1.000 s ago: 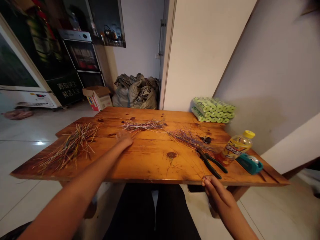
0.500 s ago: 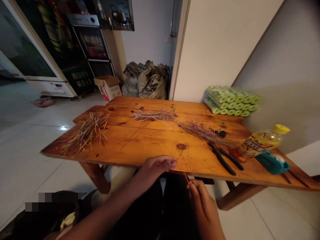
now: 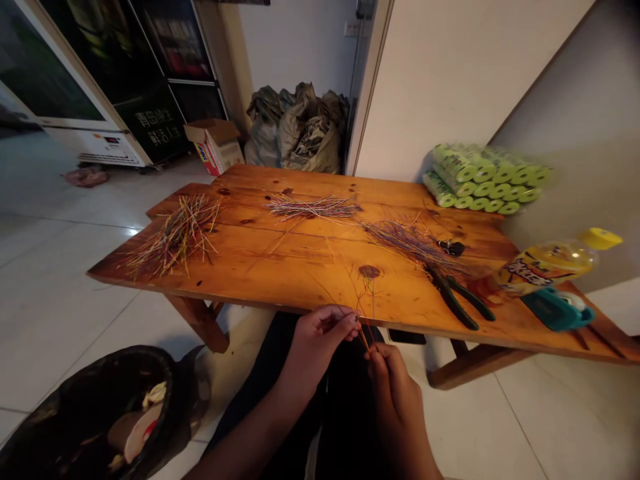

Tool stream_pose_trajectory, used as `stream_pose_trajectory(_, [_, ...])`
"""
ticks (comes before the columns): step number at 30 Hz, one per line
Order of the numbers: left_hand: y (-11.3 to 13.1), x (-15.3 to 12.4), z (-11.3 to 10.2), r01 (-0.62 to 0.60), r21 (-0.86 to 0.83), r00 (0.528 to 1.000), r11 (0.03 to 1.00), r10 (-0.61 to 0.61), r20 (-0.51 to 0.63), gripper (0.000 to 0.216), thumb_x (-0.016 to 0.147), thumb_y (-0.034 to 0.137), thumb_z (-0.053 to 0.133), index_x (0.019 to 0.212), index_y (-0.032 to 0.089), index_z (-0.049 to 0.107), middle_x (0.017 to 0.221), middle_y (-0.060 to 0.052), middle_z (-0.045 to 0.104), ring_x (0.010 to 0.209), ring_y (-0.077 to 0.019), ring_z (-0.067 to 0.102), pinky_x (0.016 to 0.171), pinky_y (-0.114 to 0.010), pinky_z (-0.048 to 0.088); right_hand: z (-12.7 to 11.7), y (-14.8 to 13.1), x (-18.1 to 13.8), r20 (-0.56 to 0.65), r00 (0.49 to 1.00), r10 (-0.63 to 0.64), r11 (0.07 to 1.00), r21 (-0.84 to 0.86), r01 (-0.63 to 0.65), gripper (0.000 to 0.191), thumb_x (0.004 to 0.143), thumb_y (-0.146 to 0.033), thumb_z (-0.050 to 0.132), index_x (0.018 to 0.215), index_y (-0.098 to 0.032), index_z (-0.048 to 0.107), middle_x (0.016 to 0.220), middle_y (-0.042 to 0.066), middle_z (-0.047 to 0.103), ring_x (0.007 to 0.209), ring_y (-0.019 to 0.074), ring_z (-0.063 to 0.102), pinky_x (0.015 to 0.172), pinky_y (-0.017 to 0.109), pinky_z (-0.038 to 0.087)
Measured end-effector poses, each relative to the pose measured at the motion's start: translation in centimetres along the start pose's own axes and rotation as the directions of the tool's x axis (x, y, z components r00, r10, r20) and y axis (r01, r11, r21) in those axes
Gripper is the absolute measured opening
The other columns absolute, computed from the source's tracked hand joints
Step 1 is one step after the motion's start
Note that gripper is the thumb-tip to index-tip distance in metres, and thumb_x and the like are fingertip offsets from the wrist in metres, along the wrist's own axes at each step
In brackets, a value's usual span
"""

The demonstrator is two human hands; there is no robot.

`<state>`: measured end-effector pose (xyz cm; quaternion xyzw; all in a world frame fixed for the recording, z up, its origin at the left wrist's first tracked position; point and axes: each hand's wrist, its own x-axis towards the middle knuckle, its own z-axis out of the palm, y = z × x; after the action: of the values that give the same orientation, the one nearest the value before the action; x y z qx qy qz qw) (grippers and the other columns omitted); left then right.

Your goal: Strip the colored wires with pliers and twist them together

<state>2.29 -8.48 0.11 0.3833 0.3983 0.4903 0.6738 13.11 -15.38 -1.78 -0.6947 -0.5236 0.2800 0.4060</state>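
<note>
Thin coloured wires (image 3: 365,339), some of them orange, run between my two hands at the table's front edge. My left hand (image 3: 323,340) is closed, thumb and fingertips pinching the wires from the left. Lower and to the right, my right hand (image 3: 397,383) grips the same wires near their lower part. Their upper ends fan out above the wood. Three piles of loose wires lie on the table: a yellowish one (image 3: 180,233) at left, a pale one (image 3: 313,207) at the back middle, and a purplish one (image 3: 405,241) at right. Pliers (image 3: 463,300) with dark green handles rest beside the purplish pile.
On the wooden table (image 3: 260,273), a drink bottle (image 3: 547,268) lies tilted beside a teal tape dispenser (image 3: 555,310). Green-wrapped rolls (image 3: 485,180) are stacked at the back right. A black bin (image 3: 173,373) stands on the floor at left. Sacks (image 3: 300,133) and a carton (image 3: 217,143) sit behind.
My left hand has moved in and closed on the wires close to my right hand. The view has tipped downward, bringing more of the bin into sight.
</note>
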Motion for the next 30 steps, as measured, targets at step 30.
stream_pose_trajectory(30, [0.2, 0.6, -0.7, 0.062, -0.421, 0.997, 0.905, -0.036, 0.071, 0.021, 0.082, 0.028, 0.053, 0.068, 0.013, 0.057, 0.064, 0.001, 0.05, 0.063, -0.0093, 0.052, 0.072, -0.026, 0.046, 0.6, -0.5, -1.5, 0.187, 0.981, 0.049, 0.989, 0.125, -0.073, 0.028, 0.088, -0.041, 0.034, 0.08, -0.02, 0.051, 0.057, -0.004, 0.043, 0.05, 0.0113, 0.041, 0.048, 0.021, 0.032])
